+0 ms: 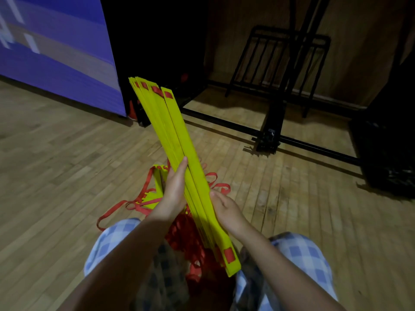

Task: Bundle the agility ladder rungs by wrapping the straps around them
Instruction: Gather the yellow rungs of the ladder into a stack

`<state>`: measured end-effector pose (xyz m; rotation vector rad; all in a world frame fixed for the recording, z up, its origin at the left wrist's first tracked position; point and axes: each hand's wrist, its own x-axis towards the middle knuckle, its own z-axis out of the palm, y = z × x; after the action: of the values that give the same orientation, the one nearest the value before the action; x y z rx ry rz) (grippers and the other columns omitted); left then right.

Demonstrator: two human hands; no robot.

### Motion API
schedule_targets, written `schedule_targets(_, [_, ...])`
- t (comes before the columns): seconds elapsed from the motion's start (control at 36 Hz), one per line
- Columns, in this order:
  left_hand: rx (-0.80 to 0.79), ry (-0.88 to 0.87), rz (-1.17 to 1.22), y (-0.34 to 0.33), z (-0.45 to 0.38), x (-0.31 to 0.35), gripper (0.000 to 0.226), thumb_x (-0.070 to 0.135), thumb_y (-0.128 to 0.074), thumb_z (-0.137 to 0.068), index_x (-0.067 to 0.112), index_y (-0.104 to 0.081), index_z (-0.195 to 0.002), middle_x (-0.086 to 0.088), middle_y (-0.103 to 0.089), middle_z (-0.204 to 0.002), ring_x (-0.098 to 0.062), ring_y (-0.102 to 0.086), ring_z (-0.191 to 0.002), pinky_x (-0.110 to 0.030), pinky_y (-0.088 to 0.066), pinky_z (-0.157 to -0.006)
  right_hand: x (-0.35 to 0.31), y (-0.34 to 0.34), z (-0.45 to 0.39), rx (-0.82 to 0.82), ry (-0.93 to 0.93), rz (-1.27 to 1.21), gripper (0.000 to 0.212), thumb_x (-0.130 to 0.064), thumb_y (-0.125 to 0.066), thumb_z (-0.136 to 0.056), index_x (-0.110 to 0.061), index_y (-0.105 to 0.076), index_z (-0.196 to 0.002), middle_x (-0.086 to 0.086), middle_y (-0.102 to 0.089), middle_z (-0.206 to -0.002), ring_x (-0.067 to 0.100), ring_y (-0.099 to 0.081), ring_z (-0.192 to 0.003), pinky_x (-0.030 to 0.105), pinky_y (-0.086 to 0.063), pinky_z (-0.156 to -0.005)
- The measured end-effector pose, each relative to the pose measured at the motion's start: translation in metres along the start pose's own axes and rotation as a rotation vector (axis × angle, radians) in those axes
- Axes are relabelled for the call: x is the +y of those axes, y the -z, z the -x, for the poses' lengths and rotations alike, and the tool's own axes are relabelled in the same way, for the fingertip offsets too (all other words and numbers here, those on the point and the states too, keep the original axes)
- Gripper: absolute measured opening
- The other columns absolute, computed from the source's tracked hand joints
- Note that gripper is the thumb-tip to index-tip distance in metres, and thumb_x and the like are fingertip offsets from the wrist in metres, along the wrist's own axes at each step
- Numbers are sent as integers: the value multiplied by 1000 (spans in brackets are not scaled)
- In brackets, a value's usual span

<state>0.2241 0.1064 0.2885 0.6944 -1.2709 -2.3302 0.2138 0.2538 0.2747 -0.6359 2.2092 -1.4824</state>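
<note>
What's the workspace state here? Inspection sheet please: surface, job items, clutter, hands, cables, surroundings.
Surface: wooden plank floor, dimly lit.
Job's things: stack of yellow rungs held angled up and away; red straps loose on the floor and piled between the knees, not yet wrapped.
Clutter: more yellow rungs lying among the straps.
Grippers: left hand grips the stack's left edge; right hand grips its right edge.
Cables: nothing seen.
Surroundings: blue wall panel, black metal rack, black floor rail, dark bag at right.
</note>
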Motion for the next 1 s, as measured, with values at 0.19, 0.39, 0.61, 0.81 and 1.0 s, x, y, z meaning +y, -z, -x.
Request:
schedule_targets(0.19, [16,-55,-129,5,-10,-14,93,70,-75,-60,13,-58,-131,-12,-67,-121,-33,-63,-112,-58,-45,-101,11,-11,-3,23,35,96,50,-42,-33,-100,-4,-64,-90,17,-67,-90,29,-62,-89,41,-45,-88])
schedule_targets(0.39, [24,-119,-335,-2,-6,-15,107,87,-56,-59,8,-53,-132,-20,-63,-121,-45,-55,-118,-60,-42,-102,13,-18,-1,-16,5,35,42,-39,-39,-95,-6,-63,-84,10,-64,-79,10,-53,-77,43,-45,-80])
schedule_targets(0.61, [-9,-123,-402,-10,15,0,54,51,-53,-94,9,-59,-127,-14,-66,-117,-33,-62,-111,-48,-47,-100,3,-9,4,-23,16,-156,17,-27,-64,-92,-10,-64,-97,-17,-56,-61,-4,-51,-62,18,-39,-62])
schedule_targets(0.81, [-35,-70,-359,-9,14,-3,45,42,-63,-89,7,-62,-117,-8,-73,-99,-27,-69,-97,-42,-55,-89,7,-4,-3,80,-71,-168,9,-6,-63,-89,-12,-58,-84,-12,-45,-55,0,-43,-50,19,-34,-51])
schedule_targets(1.0, [-66,-72,-313,-9,13,-3,14,8,-52,-98,3,-59,-110,-1,-72,-71,-9,-67,-55,-21,-53,-51,-4,3,-2,157,-82,-307,11,-4,-56,-94,-10,-60,-102,-3,-60,-69,-3,-56,-49,15,-43,-51])
